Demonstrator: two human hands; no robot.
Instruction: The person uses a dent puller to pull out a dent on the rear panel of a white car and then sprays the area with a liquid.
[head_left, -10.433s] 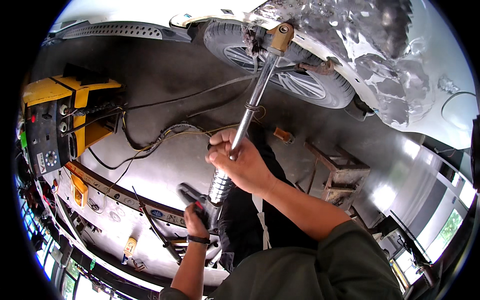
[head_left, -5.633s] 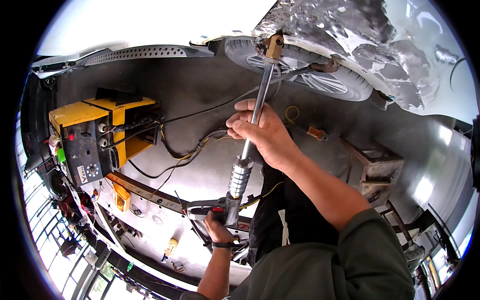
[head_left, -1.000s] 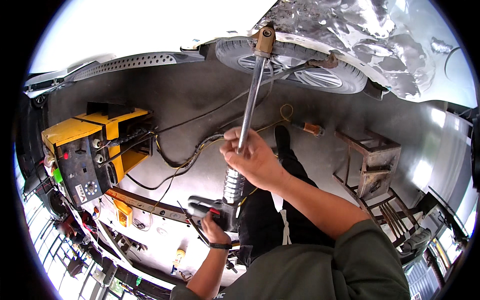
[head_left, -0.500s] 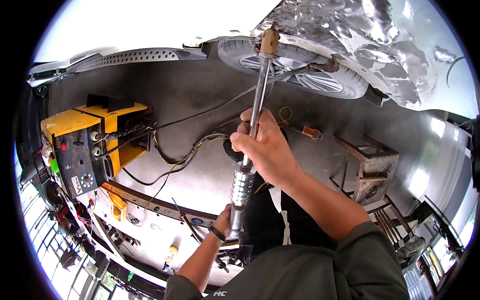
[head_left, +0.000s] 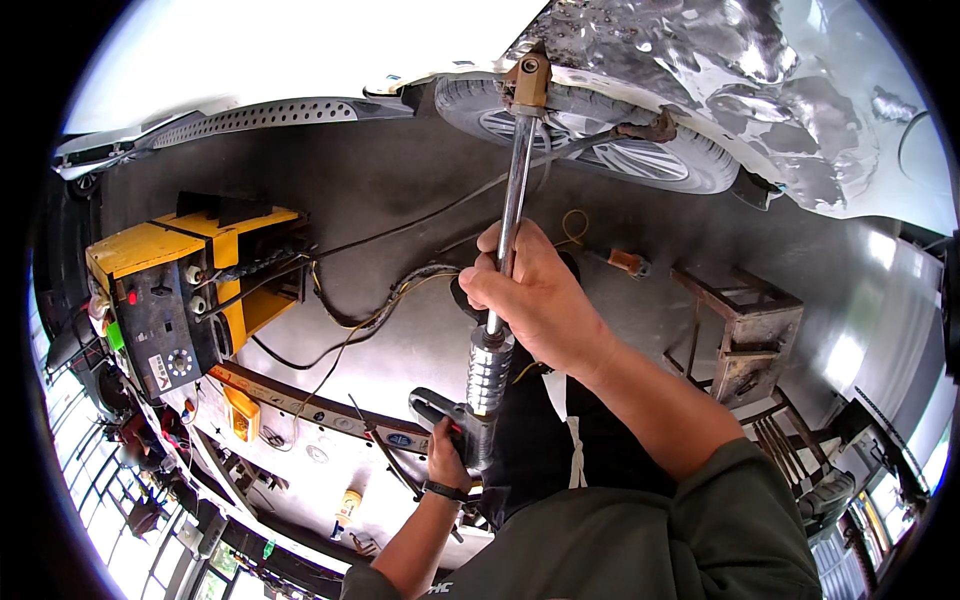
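While the left hand (head_left: 447, 466) closes on the black handle (head_left: 432, 404), the right hand (head_left: 535, 300) curls its fingers around the rod (head_left: 519, 170), whose brass-coloured head (head_left: 530, 84) meets the panel (head_left: 640, 48).

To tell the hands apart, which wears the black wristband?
The left hand, at the dark tool body; the right hand, on the shiny rod, has a bare wrist.

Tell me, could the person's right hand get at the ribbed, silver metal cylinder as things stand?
Probably yes: the right hand is around the shiny, straight metal rod, close beside the ribbed silver cylinder, and nothing visible blocks the short way between them.
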